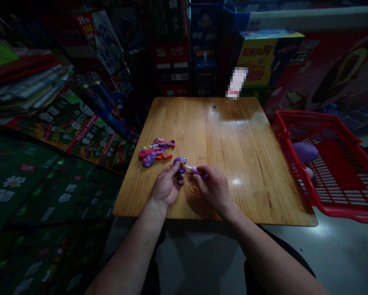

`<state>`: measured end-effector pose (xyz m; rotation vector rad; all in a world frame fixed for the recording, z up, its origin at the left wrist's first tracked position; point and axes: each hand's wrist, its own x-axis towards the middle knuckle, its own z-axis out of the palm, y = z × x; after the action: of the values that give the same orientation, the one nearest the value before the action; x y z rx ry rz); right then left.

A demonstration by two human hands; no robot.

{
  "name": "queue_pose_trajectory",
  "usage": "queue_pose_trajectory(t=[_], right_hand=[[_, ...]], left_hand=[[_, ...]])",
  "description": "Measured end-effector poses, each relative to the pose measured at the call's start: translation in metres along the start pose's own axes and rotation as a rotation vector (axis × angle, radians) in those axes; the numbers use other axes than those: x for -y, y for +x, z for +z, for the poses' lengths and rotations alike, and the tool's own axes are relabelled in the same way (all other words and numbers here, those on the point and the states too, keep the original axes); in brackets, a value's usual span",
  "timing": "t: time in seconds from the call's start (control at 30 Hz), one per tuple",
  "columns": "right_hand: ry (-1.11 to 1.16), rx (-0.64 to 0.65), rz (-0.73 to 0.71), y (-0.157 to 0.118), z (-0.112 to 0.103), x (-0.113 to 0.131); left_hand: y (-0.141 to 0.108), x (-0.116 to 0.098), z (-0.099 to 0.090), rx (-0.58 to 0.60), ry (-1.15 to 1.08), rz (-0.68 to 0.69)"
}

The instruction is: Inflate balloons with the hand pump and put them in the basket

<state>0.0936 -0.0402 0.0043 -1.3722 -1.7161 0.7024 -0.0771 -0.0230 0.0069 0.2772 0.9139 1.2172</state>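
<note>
Between the closed fingers of my left hand (168, 186) is a deflated purple balloon (180, 159) with a pale pattern. My right hand (215, 187) is closed around a small purple balloon pump (195, 169), mostly covered by the fingers. Its white nozzle points left at the balloon's neck; whether the tip is inside the neck I cannot tell. Beneath the right hand, thin yellowish rubber bands (194, 188) lie on the wooden table (233, 139). Several limp balloons (153, 154) in red, purple, orange and pink are heaped left of my left hand.
A red plastic basket (317, 205) stands against the table's right side, with a purple inflated balloon (305, 152) and a pinkish one in it. A tiny blue object (214, 107) lies near the far edge. Stacked green cartons (45, 184) crowd the left; boxes (257, 53) line the back.
</note>
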Motion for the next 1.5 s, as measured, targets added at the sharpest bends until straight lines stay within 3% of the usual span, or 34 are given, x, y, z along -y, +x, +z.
queue_pose_trajectory(t=[0.17, 0.3, 0.47, 0.6, 0.73, 1.1, 1.5], right_hand=[[-0.458, 0.027, -0.045, 0.004, -0.015, -0.024], [-0.557, 0.104, -0.035, 0.006, -0.018, -0.036], [-0.488, 0.049, -0.056, 0.008, -0.022, -0.033], [-0.350, 0.057, -0.069, 0.005, -0.029, -0.027], [-0.265, 0.096, -0.099, 0.000, -0.031, -0.022], [-0.281, 0.107, -0.075, -0.006, -0.028, -0.017], [-0.288, 0.106, -0.097, -0.007, -0.028, -0.015]], left_hand=[[0.009, -0.037, -0.014, -0.035, -0.276, 0.173], [0.010, -0.033, -0.013, -0.102, -0.323, 0.098], [0.009, -0.016, -0.006, -0.152, -0.212, 0.026], [0.013, -0.018, -0.011, -0.205, -0.149, 0.052], [0.015, -0.018, -0.018, -0.187, -0.088, 0.075], [0.011, -0.008, -0.014, -0.135, -0.025, 0.085], [0.009, -0.005, -0.010, -0.160, -0.029, 0.104]])
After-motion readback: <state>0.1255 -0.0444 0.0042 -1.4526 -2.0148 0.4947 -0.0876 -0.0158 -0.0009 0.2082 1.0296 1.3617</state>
